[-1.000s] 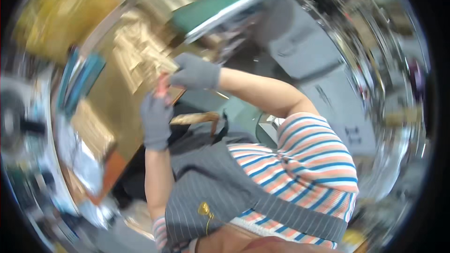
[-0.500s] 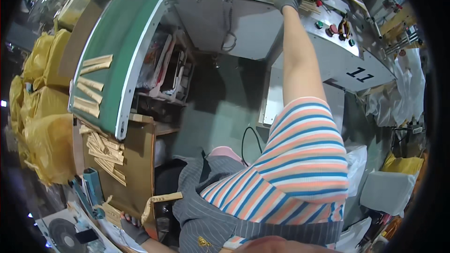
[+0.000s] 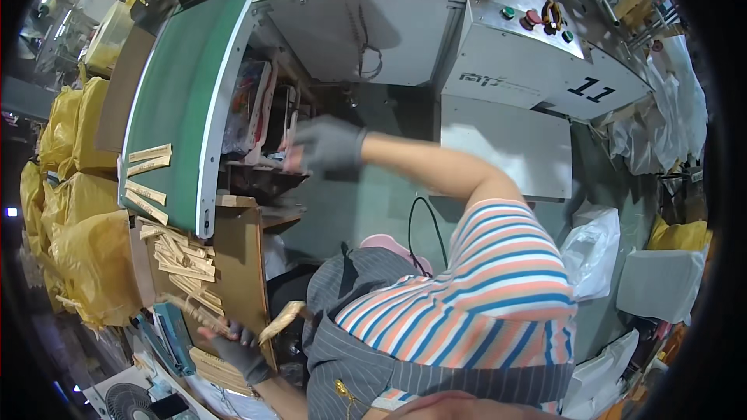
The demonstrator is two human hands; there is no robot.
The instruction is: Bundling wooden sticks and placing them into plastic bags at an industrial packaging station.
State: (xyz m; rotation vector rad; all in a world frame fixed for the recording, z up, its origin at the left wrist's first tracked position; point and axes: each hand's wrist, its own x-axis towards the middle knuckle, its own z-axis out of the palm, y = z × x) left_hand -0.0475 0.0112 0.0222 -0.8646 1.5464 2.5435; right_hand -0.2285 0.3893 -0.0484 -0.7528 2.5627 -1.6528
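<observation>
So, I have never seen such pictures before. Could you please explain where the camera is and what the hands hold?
These are a person's own hands in grey gloves, seen from above by a wide camera on the head, so straight edges look bent. The left hand seems to hold slim tan strips. The right hand, right of the green conveyor belt, is too blurred to tell if it holds anything. Other strips lie on the belt and in a pile on the brown table.

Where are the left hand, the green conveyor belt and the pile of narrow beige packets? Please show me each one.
Left hand (image 3: 241, 353): head view, middle of the hand.
Green conveyor belt (image 3: 184, 85): head view, bare upper surface.
Pile of narrow beige packets (image 3: 187, 263): head view, near its middle.
</observation>
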